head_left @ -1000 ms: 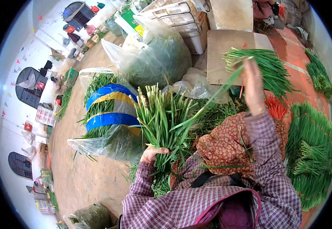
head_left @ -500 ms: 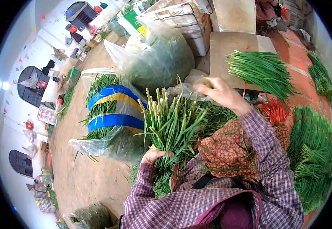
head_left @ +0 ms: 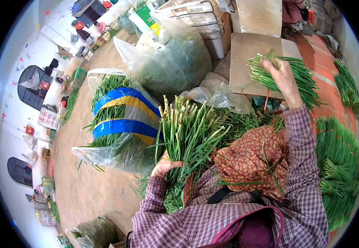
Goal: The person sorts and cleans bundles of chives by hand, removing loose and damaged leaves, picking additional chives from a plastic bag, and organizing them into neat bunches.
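i observe a bunch of green stalks (head_left: pixel 189 132), centre of frame, butt ends up. upper right, a board (head_left: pixel 240 70) bears a green pile (head_left: pixel 306 78). right hand (head_left: pixel 286 77) over the pile: fingertips blurred, grip cannot be told. left hand (head_left: pixel 163 166): clamped round the bunch's lower part.

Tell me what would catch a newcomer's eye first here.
Blue-and-yellow bands around a plastic bag of greens, left of centre, stand out first. Then comes the sheaf of green stalks in the left hand, mid-picture, and the red floral cloth just right of those stalks.
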`<act>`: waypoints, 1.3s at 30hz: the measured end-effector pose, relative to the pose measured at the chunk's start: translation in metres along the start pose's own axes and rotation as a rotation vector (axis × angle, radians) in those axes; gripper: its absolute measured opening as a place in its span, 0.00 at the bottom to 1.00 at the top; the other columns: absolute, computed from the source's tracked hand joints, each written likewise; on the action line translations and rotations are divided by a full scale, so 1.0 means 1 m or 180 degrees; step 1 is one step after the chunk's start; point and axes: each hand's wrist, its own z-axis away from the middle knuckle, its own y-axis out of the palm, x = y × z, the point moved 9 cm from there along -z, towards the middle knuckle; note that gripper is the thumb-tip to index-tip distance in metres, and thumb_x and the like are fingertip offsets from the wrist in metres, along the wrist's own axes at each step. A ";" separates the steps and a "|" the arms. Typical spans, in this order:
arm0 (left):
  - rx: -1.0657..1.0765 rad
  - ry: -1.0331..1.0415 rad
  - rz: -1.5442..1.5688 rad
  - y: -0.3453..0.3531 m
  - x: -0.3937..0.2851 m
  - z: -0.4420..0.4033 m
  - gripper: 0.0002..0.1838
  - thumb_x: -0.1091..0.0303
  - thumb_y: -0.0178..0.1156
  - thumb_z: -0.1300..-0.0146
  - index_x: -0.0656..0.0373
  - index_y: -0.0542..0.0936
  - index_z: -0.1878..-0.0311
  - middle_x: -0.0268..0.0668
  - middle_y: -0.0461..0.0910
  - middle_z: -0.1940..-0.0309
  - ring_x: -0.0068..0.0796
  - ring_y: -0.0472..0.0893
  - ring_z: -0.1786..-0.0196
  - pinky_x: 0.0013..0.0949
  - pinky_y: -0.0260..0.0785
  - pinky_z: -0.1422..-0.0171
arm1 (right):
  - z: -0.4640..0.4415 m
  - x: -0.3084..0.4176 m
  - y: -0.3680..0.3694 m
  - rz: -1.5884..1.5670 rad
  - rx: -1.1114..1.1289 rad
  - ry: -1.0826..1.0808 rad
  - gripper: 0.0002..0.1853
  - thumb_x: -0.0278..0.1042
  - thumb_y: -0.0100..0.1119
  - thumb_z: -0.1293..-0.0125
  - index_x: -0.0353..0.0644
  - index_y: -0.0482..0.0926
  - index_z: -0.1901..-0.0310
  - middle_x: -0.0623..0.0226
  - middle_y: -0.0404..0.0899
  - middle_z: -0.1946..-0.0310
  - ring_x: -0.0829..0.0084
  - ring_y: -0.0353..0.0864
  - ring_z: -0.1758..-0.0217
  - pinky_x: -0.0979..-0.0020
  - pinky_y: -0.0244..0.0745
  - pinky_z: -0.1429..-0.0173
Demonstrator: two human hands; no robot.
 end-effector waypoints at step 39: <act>-0.0215 -0.0741 0.1062 0.005 0.028 0.009 0.15 0.70 0.71 0.56 0.64 0.83 0.64 0.36 0.83 0.73 0.28 0.81 0.69 0.33 0.73 0.59 | 0.026 0.004 0.089 -0.1304 0.0509 0.0864 0.20 0.56 0.53 0.34 0.46 0.81 0.61 0.63 0.77 0.68 0.76 0.75 0.62 0.67 0.73 0.59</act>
